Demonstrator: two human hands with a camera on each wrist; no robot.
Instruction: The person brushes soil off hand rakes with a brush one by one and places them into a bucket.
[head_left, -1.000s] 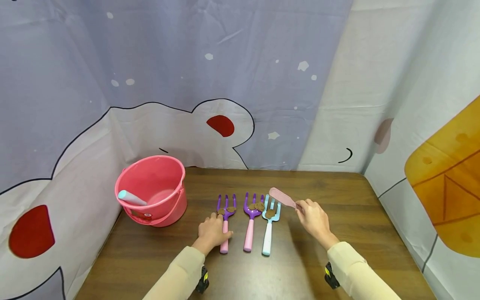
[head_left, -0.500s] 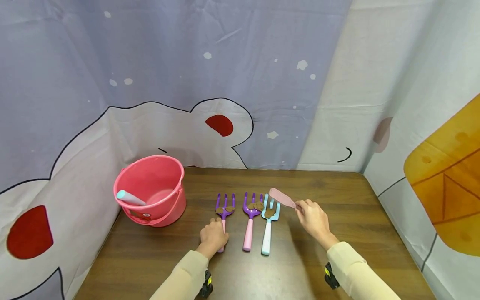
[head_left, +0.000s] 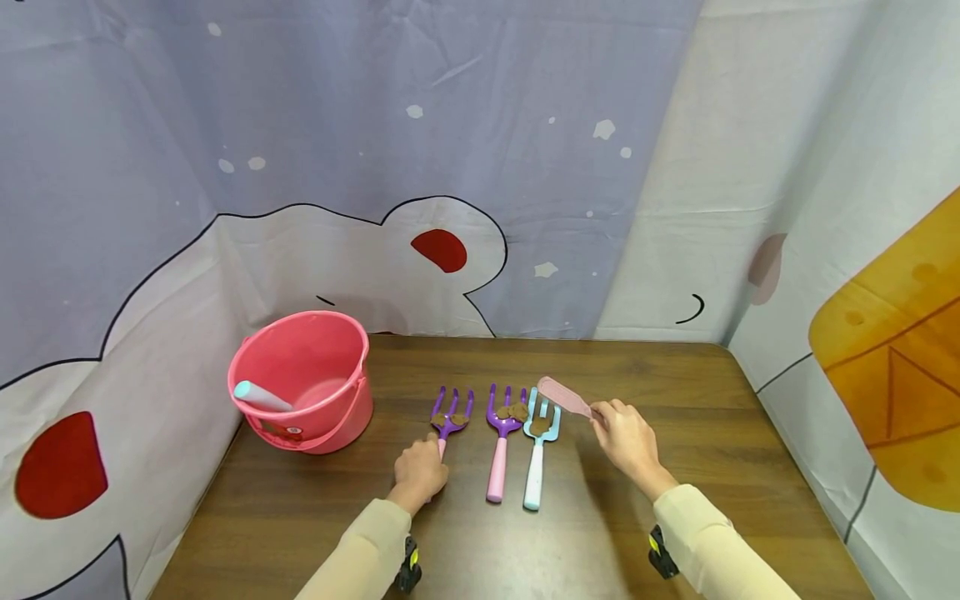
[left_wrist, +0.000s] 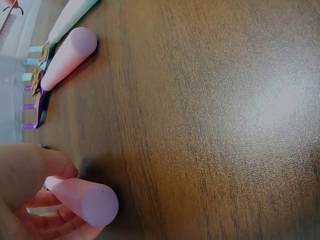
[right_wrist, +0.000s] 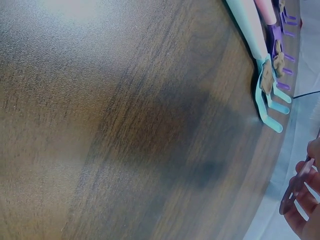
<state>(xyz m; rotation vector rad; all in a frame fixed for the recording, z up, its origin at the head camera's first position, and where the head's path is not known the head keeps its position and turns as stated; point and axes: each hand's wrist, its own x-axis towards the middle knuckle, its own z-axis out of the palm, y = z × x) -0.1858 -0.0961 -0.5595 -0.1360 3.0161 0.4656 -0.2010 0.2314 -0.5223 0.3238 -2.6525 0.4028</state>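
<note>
My left hand (head_left: pixel 420 473) grips the pink handle (left_wrist: pixel 82 197) of a purple toy garden fork (head_left: pixel 450 421) with brown clumps at its tines. In the left wrist view, thumb and fingers curl round that handle near its rounded end. A second purple fork (head_left: pixel 498 446), also pink-handled, and a light-blue fork (head_left: pixel 536 467) with a white handle lie side by side to its right, brown clumps on both. My right hand (head_left: pixel 626 437) pinches the handle end of a pink brush (head_left: pixel 564 395), whose flat head points left above the blue fork's tines.
A pink bucket (head_left: pixel 352 423) stands at the back left of the wooden table (head_left: pixel 637 367). A white handle with a light-blue end (head_left: pixel 261 395) leans out over its rim. A printed curtain (head_left: pixel 525 167) hangs behind the table's back edge.
My left hand has closed round the handle of the left purple fork and drawn it slightly, tilting the tines to the right. My right hand with the brush has stayed still.
</note>
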